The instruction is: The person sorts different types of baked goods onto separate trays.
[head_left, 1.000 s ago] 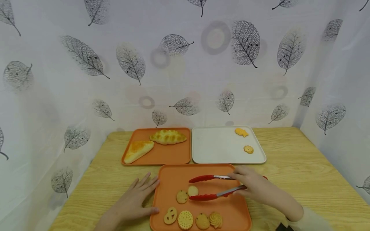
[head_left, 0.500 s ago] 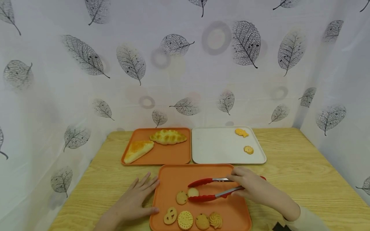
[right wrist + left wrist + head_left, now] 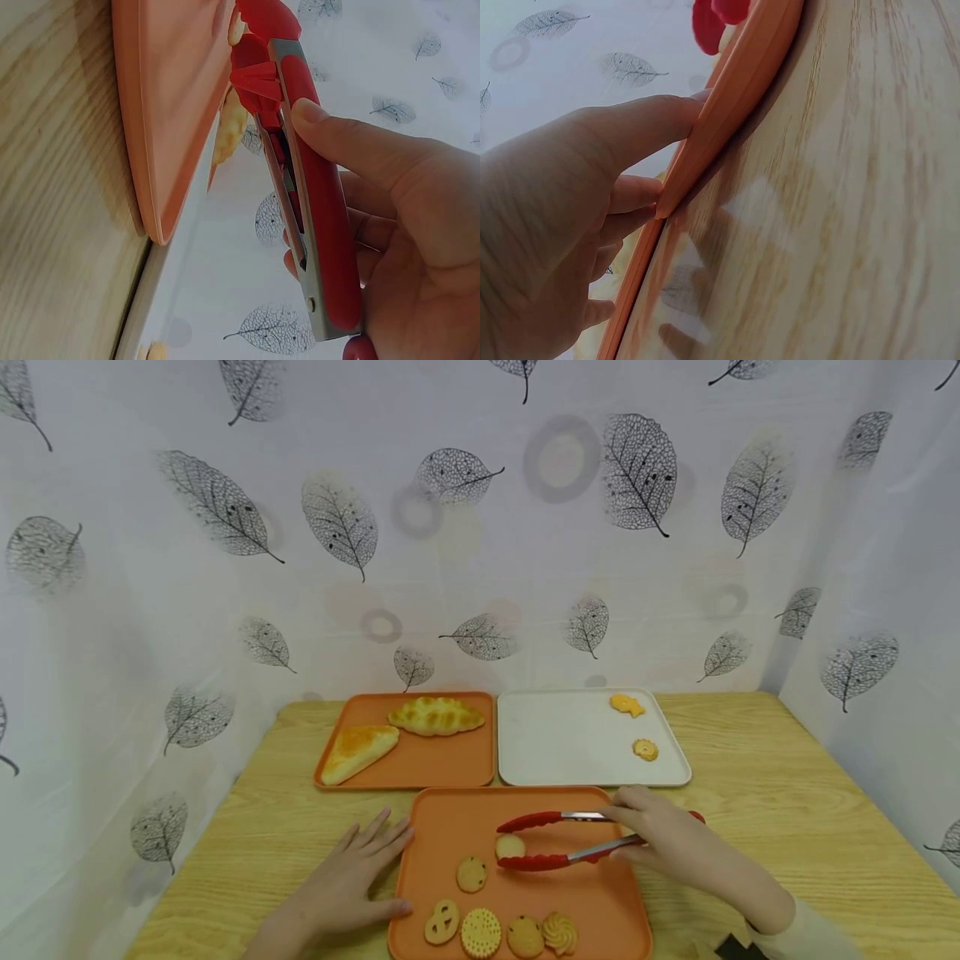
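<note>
My right hand (image 3: 663,835) grips a pair of red-and-silver tongs (image 3: 536,862), its thumb and fingers around the handles in the right wrist view. Between the parted tong tips lies a small round pale cookie (image 3: 510,846), its near side against the nearer tip. Both are over the front orange tray (image 3: 442,806). With fingers spread, my left hand (image 3: 348,877) touches that tray's left edge; the left wrist view shows the thumb against the rim (image 3: 727,97). A speckled round cookie (image 3: 472,875) lies left of the tongs.
Along the tray's front are a pretzel cookie (image 3: 442,922), a dotted round cookie (image 3: 481,932), another speckled cookie (image 3: 525,936) and a swirl cookie (image 3: 559,933). Behind stand an orange tray (image 3: 450,768) with two breads and a white tray (image 3: 570,743) with two small crackers.
The tongs first came closer together around the pale cookie. They have since shifted right and away from me, and the cookie has moved with them, off the speckled one. The left hand stayed put.
</note>
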### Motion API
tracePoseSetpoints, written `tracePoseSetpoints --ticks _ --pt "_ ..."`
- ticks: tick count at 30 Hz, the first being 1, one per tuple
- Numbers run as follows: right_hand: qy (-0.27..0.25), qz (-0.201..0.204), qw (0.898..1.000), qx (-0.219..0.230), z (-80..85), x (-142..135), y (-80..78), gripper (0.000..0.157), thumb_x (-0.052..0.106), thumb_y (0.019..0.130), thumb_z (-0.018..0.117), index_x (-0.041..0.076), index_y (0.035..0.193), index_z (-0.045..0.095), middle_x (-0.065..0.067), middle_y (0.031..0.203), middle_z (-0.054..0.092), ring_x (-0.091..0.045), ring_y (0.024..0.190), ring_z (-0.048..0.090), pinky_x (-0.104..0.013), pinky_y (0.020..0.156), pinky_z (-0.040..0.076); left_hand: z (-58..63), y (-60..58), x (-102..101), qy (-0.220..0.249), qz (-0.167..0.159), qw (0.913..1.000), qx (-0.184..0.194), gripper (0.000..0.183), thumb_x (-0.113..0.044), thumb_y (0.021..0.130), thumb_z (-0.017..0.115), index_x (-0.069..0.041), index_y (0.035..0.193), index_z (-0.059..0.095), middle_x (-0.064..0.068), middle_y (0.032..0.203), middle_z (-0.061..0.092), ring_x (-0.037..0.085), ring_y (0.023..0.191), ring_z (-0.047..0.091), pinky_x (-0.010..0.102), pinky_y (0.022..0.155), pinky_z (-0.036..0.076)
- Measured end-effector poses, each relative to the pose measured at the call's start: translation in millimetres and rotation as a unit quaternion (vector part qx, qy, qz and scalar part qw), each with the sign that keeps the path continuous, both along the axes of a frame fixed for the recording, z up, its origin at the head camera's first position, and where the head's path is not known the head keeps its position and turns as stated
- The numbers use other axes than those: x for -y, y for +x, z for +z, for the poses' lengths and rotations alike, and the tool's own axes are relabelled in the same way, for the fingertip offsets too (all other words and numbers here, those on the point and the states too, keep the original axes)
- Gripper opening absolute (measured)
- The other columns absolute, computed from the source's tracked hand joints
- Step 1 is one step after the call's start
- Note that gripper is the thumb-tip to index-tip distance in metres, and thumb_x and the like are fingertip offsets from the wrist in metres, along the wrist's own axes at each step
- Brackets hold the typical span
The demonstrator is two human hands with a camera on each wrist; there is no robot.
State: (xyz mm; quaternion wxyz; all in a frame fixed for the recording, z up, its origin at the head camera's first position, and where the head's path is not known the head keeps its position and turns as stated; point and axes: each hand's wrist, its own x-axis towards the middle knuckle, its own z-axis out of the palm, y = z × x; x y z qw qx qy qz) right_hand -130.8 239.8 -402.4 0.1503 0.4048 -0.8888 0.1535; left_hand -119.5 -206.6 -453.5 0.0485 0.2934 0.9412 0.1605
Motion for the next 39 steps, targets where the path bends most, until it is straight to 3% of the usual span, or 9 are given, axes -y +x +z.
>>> tracePoseSetpoints --ticks 6,10,14,18,27,31,34,36,39 --pt "-0.020 -0.004 0.999 -0.049 2.9 -10.8 -5.0 0.049 0.020 0.063 0.089 0.007 0.107 0.071 0.005 0.094 0.058 -0.003 0.080 0.045 -0.014 0.061 0.042 0.7 -0.1 -0.1 0.006 0.002 1.0000 0.006 0.087 -0.068 0.086 0.055 -0.016 0.153 0.034 0.004 0.160 0.032 0.036 0.150 0.018 0.066 0.115 0.019" --pt "-0.024 -0.008 0.997 -0.077 6.6 -19.2 -10.5 0.046 0.029 0.070 0.085 0.008 0.109 0.071 0.005 0.093 0.058 -0.004 0.079 0.046 -0.015 0.061 0.042 0.6 0.1 0.1 0.008 0.003 0.9999 0.009 0.087 -0.068 0.086 0.055 -0.016 0.153 0.034 0.004 0.160 0.032 0.035 0.150 0.018 0.067 0.114 0.019" --pt "-0.022 -0.031 0.994 -0.099 11.0 -27.5 -15.5 0.049 0.049 0.084 0.064 0.007 0.108 0.072 0.003 0.094 0.060 -0.007 0.078 0.049 -0.019 0.062 0.044 0.3 0.4 0.5 0.006 0.003 1.0000 0.006 0.087 -0.068 0.086 0.054 -0.016 0.153 0.034 0.004 0.159 0.032 0.035 0.150 0.018 0.067 0.114 0.020" --pt "-0.023 -0.052 0.991 -0.123 14.4 -34.2 -20.0 0.063 0.056 0.089 0.043 0.004 0.107 0.072 0.000 0.093 0.060 -0.011 0.078 0.050 -0.024 0.061 0.046 -0.2 0.2 0.7 0.004 0.003 1.0000 0.005 0.088 -0.070 0.086 0.054 -0.017 0.153 0.034 0.003 0.160 0.032 0.035 0.150 0.018 0.067 0.114 0.020" --pt "-0.026 -0.090 0.982 -0.164 10.2 -49.6 -36.1 0.073 0.059 0.093 0.031 -0.001 0.107 0.070 -0.006 0.090 0.061 -0.019 0.077 0.055 -0.034 0.061 0.049 -2.4 -0.1 0.8 0.009 0.008 0.9999 0.012 0.087 -0.069 0.085 0.055 -0.019 0.153 0.033 0.001 0.160 0.031 0.034 0.150 0.018 0.066 0.115 0.019" --pt "-0.030 -0.100 0.979 -0.174 4.0 -57.2 -47.8 0.071 0.057 0.092 0.034 -0.003 0.104 0.070 -0.009 0.090 0.062 -0.022 0.077 0.056 -0.038 0.062 0.050 -2.3 0.2 0.3 0.011 0.012 0.9997 0.018 0.087 -0.069 0.085 0.056 -0.020 0.153 0.033 0.000 0.160 0.030 0.034 0.151 0.018 0.065 0.116 0.018" --pt "-0.027 -0.114 0.977 -0.177 0.7 -61.5 -56.5 0.057 0.048 0.087 0.059 -0.005 0.103 0.070 -0.012 0.090 0.063 -0.026 0.077 0.058 -0.042 0.064 0.051 -1.8 0.0 0.2 0.009 0.008 0.9998 0.014 0.088 -0.069 0.085 0.055 -0.019 0.153 0.033 0.001 0.160 0.030 0.034 0.150 0.018 0.066 0.115 0.019" --pt "-0.023 -0.126 0.975 -0.179 -1.3 -63.5 -61.9 0.050 0.036 0.077 0.076 -0.007 0.104 0.070 -0.014 0.090 0.063 -0.028 0.076 0.058 -0.044 0.064 0.051 -1.5 -0.2 0.3 0.006 0.004 0.9999 0.009 0.088 -0.069 0.086 0.054 -0.018 0.153 0.033 0.003 0.160 0.031 0.035 0.150 0.018 0.067 0.115 0.020" --pt "-0.012 -0.144 0.973 -0.178 -4.2 -64.6 -70.3 0.053 0.016 0.061 0.088 -0.008 0.105 0.069 -0.016 0.091 0.062 -0.029 0.078 0.058 -0.044 0.065 0.051 -1.0 -0.2 0.5 0.005 0.003 0.9999 0.009 0.088 -0.069 0.086 0.054 -0.017 0.154 0.033 0.003 0.160 0.031 0.035 0.150 0.018 0.067 0.115 0.020"
